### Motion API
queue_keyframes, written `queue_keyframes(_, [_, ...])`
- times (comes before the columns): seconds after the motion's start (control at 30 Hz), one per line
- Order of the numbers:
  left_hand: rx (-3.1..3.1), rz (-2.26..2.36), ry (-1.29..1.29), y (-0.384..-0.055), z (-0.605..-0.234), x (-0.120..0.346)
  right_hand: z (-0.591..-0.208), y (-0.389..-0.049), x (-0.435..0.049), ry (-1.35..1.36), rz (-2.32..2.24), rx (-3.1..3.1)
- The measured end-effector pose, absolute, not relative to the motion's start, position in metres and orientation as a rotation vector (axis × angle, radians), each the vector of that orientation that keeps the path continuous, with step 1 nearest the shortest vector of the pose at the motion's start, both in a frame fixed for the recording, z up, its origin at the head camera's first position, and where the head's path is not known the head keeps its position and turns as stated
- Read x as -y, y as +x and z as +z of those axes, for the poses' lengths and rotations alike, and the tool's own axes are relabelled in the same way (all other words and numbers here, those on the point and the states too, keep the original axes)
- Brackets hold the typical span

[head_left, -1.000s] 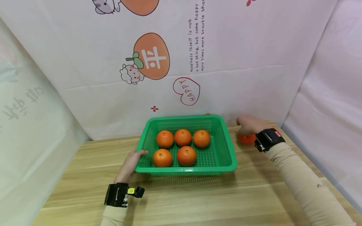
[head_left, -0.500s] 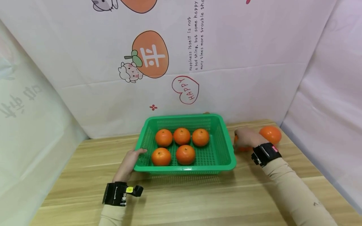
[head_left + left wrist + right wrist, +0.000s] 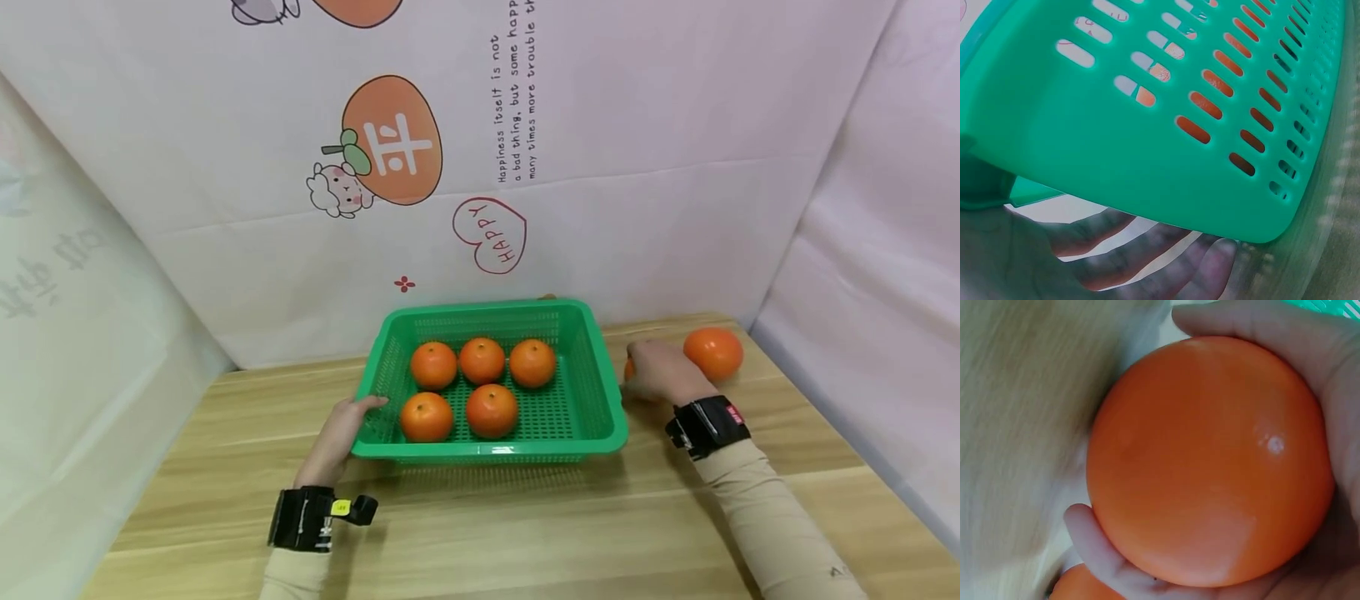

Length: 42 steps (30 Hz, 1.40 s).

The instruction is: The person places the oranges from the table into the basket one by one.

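Note:
A green plastic basket (image 3: 491,450) with slotted walls stands on the wooden table, and several oranges (image 3: 492,411) lie inside it in two rows. At its left side my left hand (image 3: 337,433) grips the rim, thumb over the top edge; the left wrist view shows fingers (image 3: 1129,253) against the outside of the wall. To the right of the basket, my right hand (image 3: 663,372) holds an orange (image 3: 1210,462), with thumb and fingers curled round its sides. From the head view that fruit is mostly hidden by the hand.
Another orange (image 3: 713,352) lies on the table just right of my right hand. A printed white cloth (image 3: 630,225) hangs behind the table (image 3: 480,533), and pale cloth also closes in the left and right sides. The basket stands close to the back cloth.
My right hand has come off or past the far-right orange, shifted slightly left and nearer, and now holds a different orange beside the basket. The left hand keeps its grip on the rim.

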<state>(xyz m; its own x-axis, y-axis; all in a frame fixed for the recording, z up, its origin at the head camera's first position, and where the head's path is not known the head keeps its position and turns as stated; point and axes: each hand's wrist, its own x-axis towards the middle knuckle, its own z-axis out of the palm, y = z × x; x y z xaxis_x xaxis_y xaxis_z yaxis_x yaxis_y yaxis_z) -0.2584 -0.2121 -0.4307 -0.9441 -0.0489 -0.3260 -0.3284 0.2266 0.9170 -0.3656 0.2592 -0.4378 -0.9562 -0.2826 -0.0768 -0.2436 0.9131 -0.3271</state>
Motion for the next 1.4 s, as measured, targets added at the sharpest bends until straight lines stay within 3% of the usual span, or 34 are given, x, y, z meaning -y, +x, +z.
queue_keyframes(0.73, [-2.267,1.778,-0.334,-0.258,-0.429,0.213,-0.432,-0.365,-0.263,-0.484,-0.43,-2.931])
queue_keyframes(1.4, [-2.258,1.768,-0.324,-0.258,-0.43,0.214,-0.385,-0.343,-0.251,-0.611,-0.425,-3.068])
